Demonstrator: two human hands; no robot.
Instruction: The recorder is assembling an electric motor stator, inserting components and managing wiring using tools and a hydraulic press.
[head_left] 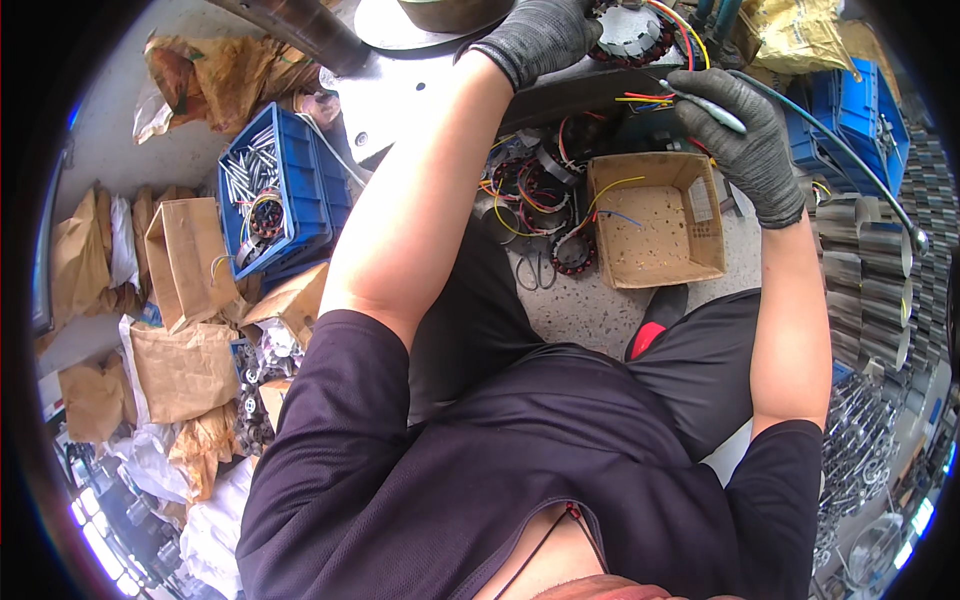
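Observation:
My left hand (540, 42), in a dark grey knitted glove, reaches over the metal bench beside a motor stator (632, 36) with a pale slotted core and dark red windings. Its fingertips are partly hidden at the top edge, so whether they grip the stator is unclear. Red and yellow lead wires (688, 30) rise from the stator. My right hand (745, 145), gloved alike, is closed on a slim, whitish, tapered tool (712, 108). Several cut-looking red, yellow and blue wire ends (648, 100) lie close to its fingertips.
Below the bench stand an open cardboard box (660, 272) and wired stators (540, 190); scissors (537, 270) lie on the floor. A blue bin (290, 225) of metal shafts is at left. Blue crates (860, 120) and stacked metal cylinders (865, 270) stand right. A hose (850, 150) arches past my right hand.

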